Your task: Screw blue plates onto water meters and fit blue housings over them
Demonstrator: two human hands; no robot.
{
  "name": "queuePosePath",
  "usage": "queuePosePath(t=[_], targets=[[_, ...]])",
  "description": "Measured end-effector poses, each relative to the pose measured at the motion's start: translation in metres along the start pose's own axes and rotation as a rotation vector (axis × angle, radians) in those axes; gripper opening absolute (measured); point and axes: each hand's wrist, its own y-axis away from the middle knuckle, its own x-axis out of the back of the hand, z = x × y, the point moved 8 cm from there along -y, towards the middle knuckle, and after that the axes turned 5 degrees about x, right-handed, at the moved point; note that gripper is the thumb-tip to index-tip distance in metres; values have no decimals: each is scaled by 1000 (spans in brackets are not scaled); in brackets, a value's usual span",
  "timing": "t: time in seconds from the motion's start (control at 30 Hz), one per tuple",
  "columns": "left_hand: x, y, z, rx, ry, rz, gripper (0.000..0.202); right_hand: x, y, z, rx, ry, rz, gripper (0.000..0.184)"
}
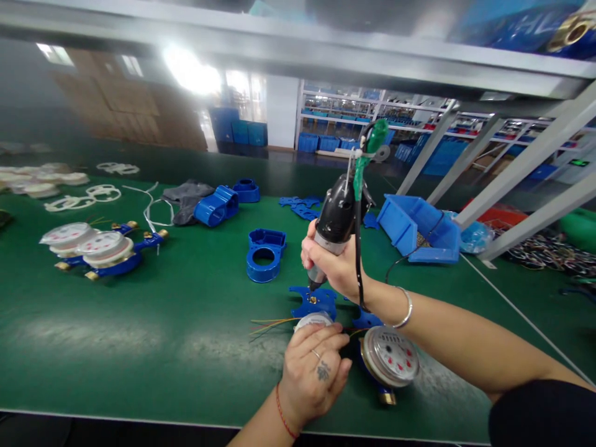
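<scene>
My right hand (pixel 336 266) grips a black electric screwdriver (pixel 336 220) with a green-wrapped cable, its tip pressed down on a blue plastic bracket (pixel 313 302) on the green table. My left hand (pixel 313 372) rests over a round white-topped meter part (pixel 313 320) just below that bracket, holding it down; thin coloured wires (pixel 272 324) stick out to its left. A water meter (pixel 390 357) with a round dial and blue body lies right of my left hand, under my right forearm.
Two more water meters (pixel 100 251) lie at the left. Blue ring housings (pixel 264 254) and blue caps (pixel 218 205) sit mid-table, a blue bin (pixel 410 226) at the right beside slanted metal struts (pixel 526 164). White rings (pixel 88 197) and a grey cloth (pixel 186 195) lie farther back.
</scene>
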Motion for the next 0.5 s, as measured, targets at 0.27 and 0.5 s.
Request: queuePosePath(t=[0.27, 0.5], targets=[[2, -2, 0, 7, 21, 10, 18, 0, 2, 2, -5, -6, 14, 29], [1, -1, 0, 10, 17, 16, 16, 2, -1, 0, -8, -3, 41, 32]])
